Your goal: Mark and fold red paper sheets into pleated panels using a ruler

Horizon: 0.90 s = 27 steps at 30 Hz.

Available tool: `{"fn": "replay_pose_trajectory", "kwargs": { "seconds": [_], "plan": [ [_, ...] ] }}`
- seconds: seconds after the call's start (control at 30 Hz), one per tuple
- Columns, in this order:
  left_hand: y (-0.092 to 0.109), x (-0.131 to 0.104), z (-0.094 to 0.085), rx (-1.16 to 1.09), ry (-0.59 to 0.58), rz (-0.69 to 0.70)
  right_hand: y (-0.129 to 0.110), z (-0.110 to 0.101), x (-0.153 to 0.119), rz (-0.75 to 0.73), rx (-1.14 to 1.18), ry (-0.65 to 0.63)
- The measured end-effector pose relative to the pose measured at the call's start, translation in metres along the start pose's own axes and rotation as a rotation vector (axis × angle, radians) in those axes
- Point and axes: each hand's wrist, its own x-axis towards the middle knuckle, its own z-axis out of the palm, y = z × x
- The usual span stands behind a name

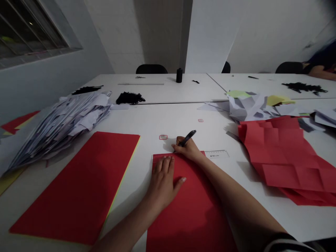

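Red paper (189,217) runs lengthwise beneath the open left hand (162,183); right hand (190,148) clasps a pen (190,135) at the paper's far edge.

We see a plain, deep-red sheet of paper (189,217), our landmark, lying flat and lengthwise, its near end running out of view. Its surface looks smooth to us, with soft shadows over it; we cannot tell whether it is one layer or several. At the sheet's far edge we have a dark pen (189,136), tilted, its top end raised and leaning right; its point is too small for us to make out. Across the sheet's far end we find a clear ruler (216,154) with fine markings and dark print, lying flat, its right end sticking out past the sheet's right side, its middle hidden.
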Motion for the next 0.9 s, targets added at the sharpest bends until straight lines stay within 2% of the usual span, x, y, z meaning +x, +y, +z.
{"fn": "replay_pose_trajectory", "kwargs": {
  "seconds": [0.9],
  "plan": [
    [-0.0002,0.0005,-0.0004,0.003,0.012,0.008,0.0008,0.0006,0.0001,0.017,0.000,0.000]
  ]
}}
